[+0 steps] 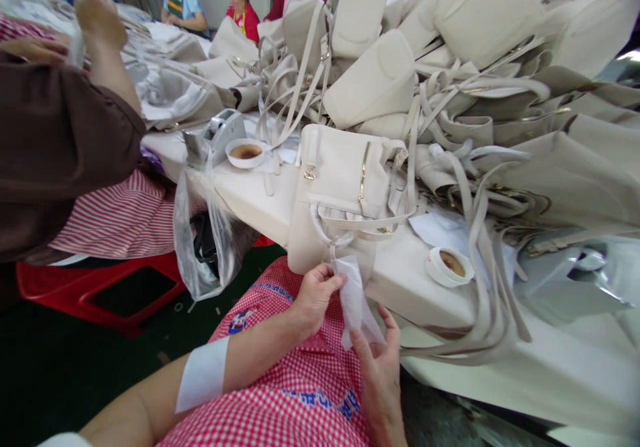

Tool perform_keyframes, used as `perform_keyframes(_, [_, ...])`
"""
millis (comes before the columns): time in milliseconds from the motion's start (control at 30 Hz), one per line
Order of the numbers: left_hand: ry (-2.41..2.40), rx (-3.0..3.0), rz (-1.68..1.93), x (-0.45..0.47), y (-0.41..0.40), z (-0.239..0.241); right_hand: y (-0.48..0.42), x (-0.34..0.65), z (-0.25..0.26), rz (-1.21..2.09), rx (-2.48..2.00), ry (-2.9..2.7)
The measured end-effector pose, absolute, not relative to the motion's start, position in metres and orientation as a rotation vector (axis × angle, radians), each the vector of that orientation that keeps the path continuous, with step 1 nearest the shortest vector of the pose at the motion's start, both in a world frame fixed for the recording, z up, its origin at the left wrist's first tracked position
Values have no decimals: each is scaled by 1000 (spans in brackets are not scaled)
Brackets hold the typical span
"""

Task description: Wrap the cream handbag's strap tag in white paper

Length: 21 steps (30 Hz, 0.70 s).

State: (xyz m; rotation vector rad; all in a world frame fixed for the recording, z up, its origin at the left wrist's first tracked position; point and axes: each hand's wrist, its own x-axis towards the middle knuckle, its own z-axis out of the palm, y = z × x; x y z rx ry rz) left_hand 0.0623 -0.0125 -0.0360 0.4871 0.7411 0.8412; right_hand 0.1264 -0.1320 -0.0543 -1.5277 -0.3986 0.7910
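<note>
A thin white sheet of tissue-like paper (354, 297) hangs between my hands above my lap. My left hand (317, 295) pinches its upper left edge. Lower down on the right, my right hand (377, 350) has thumb and fingers closed on the same sheet. Just beyond them a cream handbag (333, 170) lies at the table's front edge, with a gold zipper, a buckle and straps showing. The sheet's top end is by the bag's wrapped handle (323, 223); whether it touches the handle I cannot tell.
Cream bags (370, 83) are heaped across the back and right of the table (265, 210). Brown liquid fills a left bowl (245, 162) and a right bowl (438, 275). A plastic bag (187, 260) hangs off the edge beside a red stool (60, 283). A co-worker's arm (70, 147) is at left.
</note>
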Motion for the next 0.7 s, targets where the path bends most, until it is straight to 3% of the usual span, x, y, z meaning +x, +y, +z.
perform_keyframes(367, [782,523,947,69,-19,-40,-125,117,-53,742,-1551,-271])
perform_keyframes(700, [803,502,948,74,-19,-43,-141,124,-58,189,-1645,-760])
